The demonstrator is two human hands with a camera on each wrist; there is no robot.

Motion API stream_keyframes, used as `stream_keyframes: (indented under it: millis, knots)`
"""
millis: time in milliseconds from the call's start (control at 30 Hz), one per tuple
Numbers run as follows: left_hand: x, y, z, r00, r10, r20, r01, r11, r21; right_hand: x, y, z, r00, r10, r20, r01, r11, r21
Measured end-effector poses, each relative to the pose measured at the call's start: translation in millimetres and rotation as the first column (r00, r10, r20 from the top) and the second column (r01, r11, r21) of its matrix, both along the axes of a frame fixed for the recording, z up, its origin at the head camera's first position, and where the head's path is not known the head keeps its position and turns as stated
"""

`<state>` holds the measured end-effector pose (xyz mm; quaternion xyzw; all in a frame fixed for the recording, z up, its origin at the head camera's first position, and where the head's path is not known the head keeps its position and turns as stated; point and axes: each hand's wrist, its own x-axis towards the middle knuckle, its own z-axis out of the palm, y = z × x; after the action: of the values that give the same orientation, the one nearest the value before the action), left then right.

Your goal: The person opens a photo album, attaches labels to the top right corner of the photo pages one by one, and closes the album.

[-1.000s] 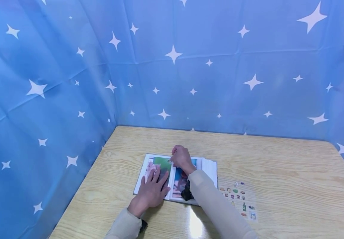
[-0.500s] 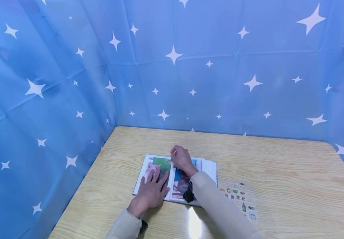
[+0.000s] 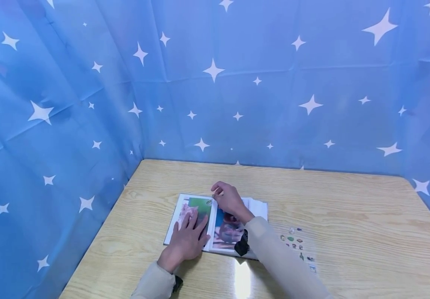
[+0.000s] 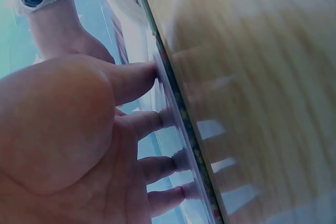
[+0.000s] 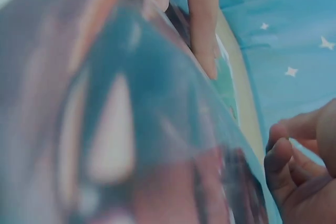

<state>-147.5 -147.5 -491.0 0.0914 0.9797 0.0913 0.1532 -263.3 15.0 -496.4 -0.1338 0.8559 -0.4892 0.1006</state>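
An open photo album [image 3: 170,226] lies on the table, a photo with green background on its left page and a blue-toned photo [image 3: 220,226] on the right one. My left hand [image 3: 186,239] rests on the left page, fingers spread; the left wrist view shows its fingertips [image 4: 157,166] along the album's edge. Above the top of the album's fold is my right hand [image 3: 230,203], its fingers loosely curled and holding nothing I can see. Just left of its thumb, a small sticker [image 3: 209,202] lies at the green photo's upper right corner.
A clear sheet of small food and bottle stickers [image 3: 291,238] lies right of the album, partly behind the right sleeve [image 3: 282,257]. Blue star-patterned cloth [image 3: 259,95] hangs behind and left of the wooden table [image 3: 349,224].
My right hand's fingertips have come away from the small sticker, which stays on the green photo's corner. My left hand keeps its place on the page. The head view has shifted slightly.
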Motion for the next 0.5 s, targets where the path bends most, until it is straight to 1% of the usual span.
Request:
stream_keyframes:
  millis: [267, 433, 500]
  knots:
    - [0.2, 1, -1.1, 1.0, -0.009, 0.005, 0.009, 1.0, -0.001, 5.7, 20, 6.0, 0.998, -0.002, -0.065, 0.002, 1.0, 0.002]
    - [1.4, 1, -0.3, 1.0, -0.007, 0.006, 0.007, 1.0, 0.009, 7.6, 35, 12.2, 0.994, -0.001, -0.109, 0.003, 1.0, 0.017]
    - [1.7, 1, 0.4, 1.0, -0.008, 0.006, 0.008, 1.0, 0.011, 9.2, 42, 15.7, 0.994, -0.006, -0.114, 0.009, 1.0, 0.024]
